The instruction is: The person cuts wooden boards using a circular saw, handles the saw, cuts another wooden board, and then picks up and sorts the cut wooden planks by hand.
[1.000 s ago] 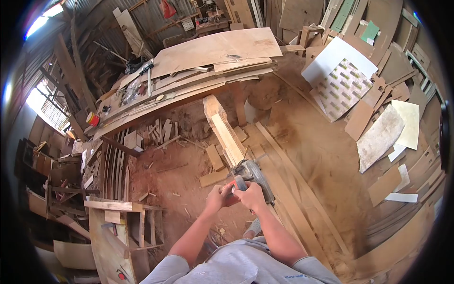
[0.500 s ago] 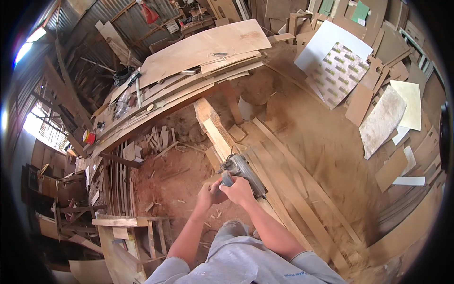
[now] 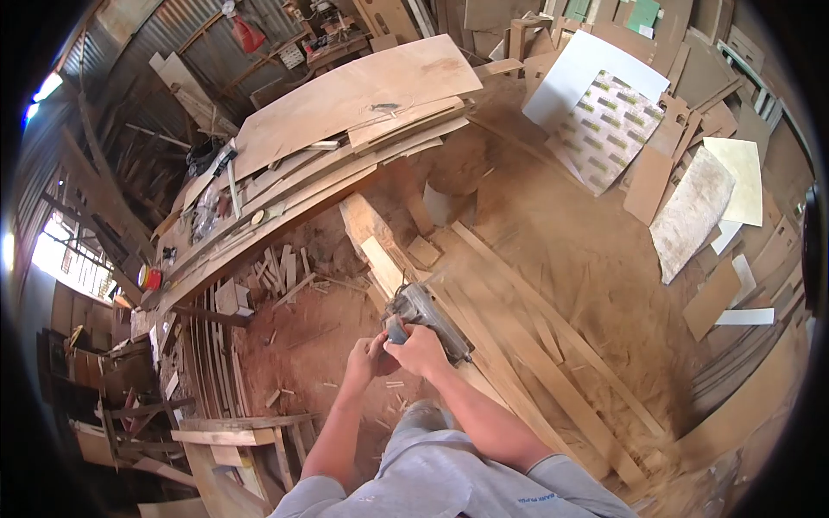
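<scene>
An electric planer [image 3: 434, 324] with a grey metal body lies on a long pale board [image 3: 382, 262]. My right hand [image 3: 418, 350] is closed around its dark handle [image 3: 396, 329]. My left hand [image 3: 366, 357] is closed too, pressed against the handle's near left side, its fingers partly hidden. Beneath the board runs a thicker timber [image 3: 367, 220], its far end close to the stacked sheets. The planer's underside, where it meets the wood, is out of sight.
Long planks [image 3: 553, 371] lie on the ground at right amid brown dust. A workbench stacked with plywood [image 3: 363, 95] stands ahead. Wood offcuts [image 3: 281, 272] are scattered at left, near a wooden frame [image 3: 226, 436]. Patterned sheet [image 3: 604, 129] and boards lean at far right.
The whole view has shifted, so most things appear a little farther left. Against the board, the planer and both hands have moved slightly toward its far end. Both hands keep their grip.
</scene>
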{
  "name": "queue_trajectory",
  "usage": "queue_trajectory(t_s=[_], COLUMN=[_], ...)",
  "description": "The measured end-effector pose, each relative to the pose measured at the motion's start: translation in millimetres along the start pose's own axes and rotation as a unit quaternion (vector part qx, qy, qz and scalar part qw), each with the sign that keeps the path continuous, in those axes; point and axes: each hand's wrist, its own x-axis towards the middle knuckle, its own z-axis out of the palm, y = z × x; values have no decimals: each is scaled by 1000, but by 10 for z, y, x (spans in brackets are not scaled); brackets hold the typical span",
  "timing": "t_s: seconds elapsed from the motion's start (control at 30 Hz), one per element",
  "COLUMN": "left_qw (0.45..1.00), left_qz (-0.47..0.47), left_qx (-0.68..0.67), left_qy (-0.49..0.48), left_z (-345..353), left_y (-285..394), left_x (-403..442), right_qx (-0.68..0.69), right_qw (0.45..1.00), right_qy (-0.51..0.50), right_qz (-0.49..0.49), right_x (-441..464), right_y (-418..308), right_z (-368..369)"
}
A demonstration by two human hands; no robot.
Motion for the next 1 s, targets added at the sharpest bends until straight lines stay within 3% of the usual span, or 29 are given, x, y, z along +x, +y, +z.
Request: queue_trajectory(t_s=[0.27, 0.37, 0.47, 0.57, 0.77, 0.87, 1.0], left_qw=[999, 999, 999, 995, 997, 997, 994], left_qz=[39, 19, -3, -15, -50, -13, -40], left_qx=[-6, -24, -8, -93, -35, -64, -102], left_qy=[23, 40, -49, -23, 38, 37, 26], left_z=[-199, -255, -447, -476, -608, -693, -790], left_y=[-65, 339, 490, 278, 381, 40, 396], left_x=[387, 352, 529, 733, 1009, 1290, 1340], right_qx=[-10, -2, -7, -14, -1, 11, 37], right_qw=[1000, 999, 999, 999, 998, 998, 998], right_qy=[-19, -30, -32, -30, -52, -51, -50], right_qz=[23, 39, 35, 21, 34, 38, 28], right_x=[396, 556, 741, 904, 1217, 1358, 1550], right_y=[-275, -393, -409, -479, -668, -745, -791], right_z=[91, 123, 195, 254, 293, 335, 411])
